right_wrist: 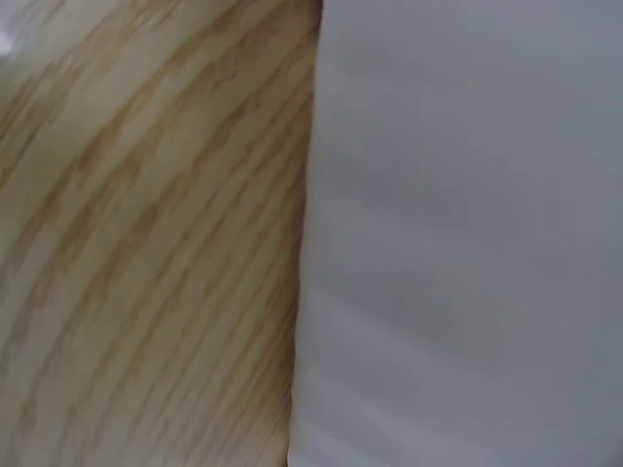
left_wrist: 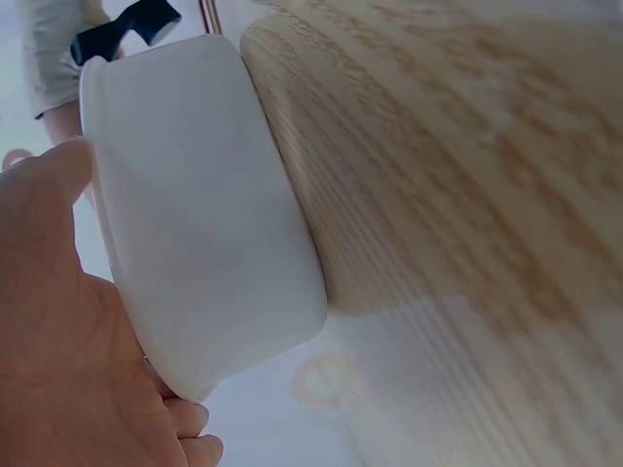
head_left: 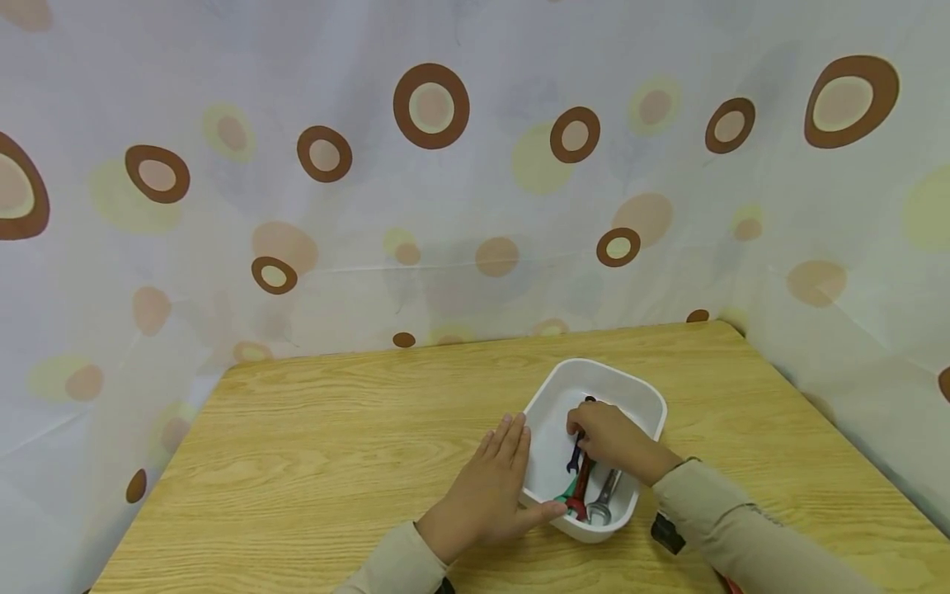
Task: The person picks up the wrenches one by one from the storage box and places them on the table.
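Note:
A white plastic bin (head_left: 545, 437) sits on the wooden table, holding several wrenches. My left hand (head_left: 486, 495) lies along its left rim with fingers straight, the thumb reaching over the near corner. In the left wrist view, that hand (left_wrist: 68, 321) touches the rim of the bin (left_wrist: 204, 204). Inside the bin, my right hand (head_left: 612, 437) pinches a small dark blue wrench (head_left: 574, 460) with curled fingers. Near the bin's front wall lie a red wrench (head_left: 579, 497), a green wrench (head_left: 566, 495) and a silver wrench (head_left: 601, 505). The right wrist view shows no hand.
The wooden table (head_left: 334, 445) meets a patterned white cloth (head_left: 460, 289) at its back and sides. A red thing (head_left: 731, 584) shows partly beneath the right sleeve at the bottom edge. A black strap piece (head_left: 666, 534) hangs below the right wrist.

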`<state>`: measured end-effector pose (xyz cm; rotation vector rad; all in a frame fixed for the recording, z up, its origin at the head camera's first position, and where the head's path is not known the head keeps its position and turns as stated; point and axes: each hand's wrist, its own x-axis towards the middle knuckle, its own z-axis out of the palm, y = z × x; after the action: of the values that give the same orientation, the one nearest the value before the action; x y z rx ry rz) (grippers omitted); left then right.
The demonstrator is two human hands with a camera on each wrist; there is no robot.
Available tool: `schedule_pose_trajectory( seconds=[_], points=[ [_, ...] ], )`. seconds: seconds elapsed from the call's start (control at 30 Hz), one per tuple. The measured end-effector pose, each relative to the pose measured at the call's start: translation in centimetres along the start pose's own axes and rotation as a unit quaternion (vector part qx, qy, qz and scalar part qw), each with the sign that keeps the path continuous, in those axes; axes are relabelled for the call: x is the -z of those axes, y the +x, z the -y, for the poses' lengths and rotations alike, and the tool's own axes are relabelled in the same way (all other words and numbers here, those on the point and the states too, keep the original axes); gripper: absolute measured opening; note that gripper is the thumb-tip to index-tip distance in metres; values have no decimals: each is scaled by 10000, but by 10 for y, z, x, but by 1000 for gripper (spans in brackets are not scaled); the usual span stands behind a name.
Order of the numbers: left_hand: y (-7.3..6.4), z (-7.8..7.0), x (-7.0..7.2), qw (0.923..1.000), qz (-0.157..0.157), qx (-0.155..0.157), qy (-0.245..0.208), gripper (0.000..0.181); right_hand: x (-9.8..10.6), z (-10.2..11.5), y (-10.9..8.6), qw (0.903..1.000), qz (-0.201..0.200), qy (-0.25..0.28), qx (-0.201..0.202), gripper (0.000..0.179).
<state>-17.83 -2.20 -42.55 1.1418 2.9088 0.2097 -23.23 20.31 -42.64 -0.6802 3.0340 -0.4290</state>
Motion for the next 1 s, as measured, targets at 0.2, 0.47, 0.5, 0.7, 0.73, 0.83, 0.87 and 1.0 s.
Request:
schedule_pose_trajectory(
  seconds=[0.2,0.47,0.5,0.7,0.73,0.83,0.87,1.0],
  points=[
    [0,0,0,10000,5,22,35,103,-3,0,2,9999,-79,-82,1,17],
    [1,0,-2,10000,-47,-10,9,103,-5,5,2,9985,-95,-529,129,23],
    [0,-1,-2,10000,-45,-9,13,103,-6,5,1,9983,-146,-548,167,23],
    [0,-2,1,10000,-16,0,27,102,-7,-1,2,9949,-195,-796,590,25],
    [0,-2,2,10000,-12,3,26,102,-7,-2,2,9939,-178,-853,681,26],
    [0,-2,2,10000,-8,1,58,102,-6,-5,2,9898,-180,-1014,986,26],
    [0,-2,2,10000,-14,3,72,102,-6,-6,2,9881,-188,-1040,1115,27],
    [-1,-3,2,9999,-22,13,121,102,-3,-9,2,9832,-155,-1028,1498,26]
  ],
)
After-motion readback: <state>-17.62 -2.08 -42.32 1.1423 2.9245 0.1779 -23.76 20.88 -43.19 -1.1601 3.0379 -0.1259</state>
